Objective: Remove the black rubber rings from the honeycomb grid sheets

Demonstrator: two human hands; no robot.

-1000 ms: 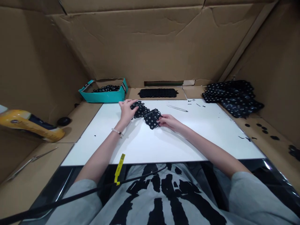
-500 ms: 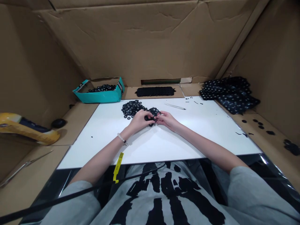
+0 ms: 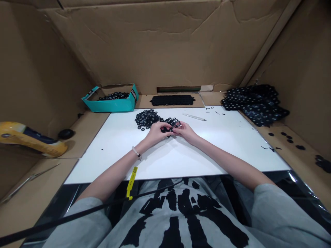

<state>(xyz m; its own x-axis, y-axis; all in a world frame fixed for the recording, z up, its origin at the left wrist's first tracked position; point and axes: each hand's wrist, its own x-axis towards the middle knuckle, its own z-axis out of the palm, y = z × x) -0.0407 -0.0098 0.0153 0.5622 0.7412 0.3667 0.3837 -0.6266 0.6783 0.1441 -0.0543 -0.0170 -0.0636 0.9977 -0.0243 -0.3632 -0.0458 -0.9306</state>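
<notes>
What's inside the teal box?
The teal box holds a pile of small dark round pieces, some ring-like. Its front wall and the upper pieces hide whatever lies lower down.

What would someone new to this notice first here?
Probably the two hands, left and right, meeting over a black lacy piece on the bright white board. Next, perhaps, the turquoise box at the far left and the heap of dotted black fabric at the far right.

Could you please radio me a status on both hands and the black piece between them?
Left hand and right hand pinching black lacy piece. Pile of black discs close by left hand. Pen beyond right hand, touching neither.
</notes>
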